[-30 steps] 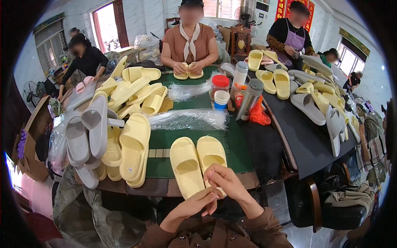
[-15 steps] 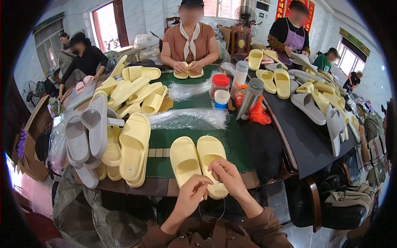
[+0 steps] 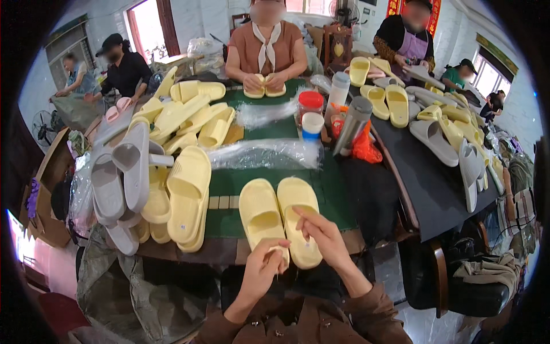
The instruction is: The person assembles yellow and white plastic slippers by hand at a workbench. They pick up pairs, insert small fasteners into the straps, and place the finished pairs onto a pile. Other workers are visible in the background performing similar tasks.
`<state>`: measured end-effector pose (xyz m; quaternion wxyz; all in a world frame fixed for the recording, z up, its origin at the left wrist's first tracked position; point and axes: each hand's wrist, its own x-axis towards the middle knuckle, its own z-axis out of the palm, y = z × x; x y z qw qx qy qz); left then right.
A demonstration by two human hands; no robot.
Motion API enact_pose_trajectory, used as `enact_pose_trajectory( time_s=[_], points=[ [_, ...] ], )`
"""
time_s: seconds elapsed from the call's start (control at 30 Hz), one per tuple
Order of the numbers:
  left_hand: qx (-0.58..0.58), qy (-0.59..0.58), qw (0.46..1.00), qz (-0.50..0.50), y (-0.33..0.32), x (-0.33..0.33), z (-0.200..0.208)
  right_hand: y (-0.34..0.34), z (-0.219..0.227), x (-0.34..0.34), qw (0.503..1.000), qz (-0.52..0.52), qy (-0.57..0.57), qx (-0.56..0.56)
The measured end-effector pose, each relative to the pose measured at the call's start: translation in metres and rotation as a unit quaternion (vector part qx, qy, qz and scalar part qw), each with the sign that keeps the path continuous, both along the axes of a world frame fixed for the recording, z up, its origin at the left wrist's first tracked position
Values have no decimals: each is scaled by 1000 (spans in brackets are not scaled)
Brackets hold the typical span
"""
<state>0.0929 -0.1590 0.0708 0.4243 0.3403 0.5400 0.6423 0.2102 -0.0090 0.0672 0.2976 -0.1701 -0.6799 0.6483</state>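
Moved wider apart than a moment ago, apparently mid-handling of yellow slides (image 3: pixel 260 213) at counter's (image 3: pixel 220 251) front edge, with left hand (image 3: pixel 263 268) pinched together, right hand (image 3: pixel 326 238) impossible to tell.

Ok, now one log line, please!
left hand: at left yellow slipper; right hand: over right yellow slipper; slippers: side by side

Yellow slippers (image 3: pixel 259 198) at the near edge of the tabletop (image 3: pixel 238 176): foam-like plastic, matt and smooth. Tabletop covering: dull green, flat in finish. Grey slippers (image 3: pixel 135 178) at the left edge: smooth, low-sheen plastic. Clear wrapping (image 3: pixel 269 153) toward the centre: thin, crinkled, glossy plastic. Flask (image 3: pixel 353 127) by the right edge: metallic, satin. Jar lid (image 3: pixel 310 100) beside it: shiny red plastic. Chair armrest (image 3: pixel 440 276): polished wood.
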Motion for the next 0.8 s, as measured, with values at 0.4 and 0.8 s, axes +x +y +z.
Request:
enact_pose_trajectory(
  time_s=[0.4,0.8],
  points=[
    [-52,-216,975,-27,-19,-12,-35,7,-19,20,993,-86,-10,-76],
    [-65,125,990,17,15,-23,-44,3,-18,12,980,-72,-165,80]
  ],
)
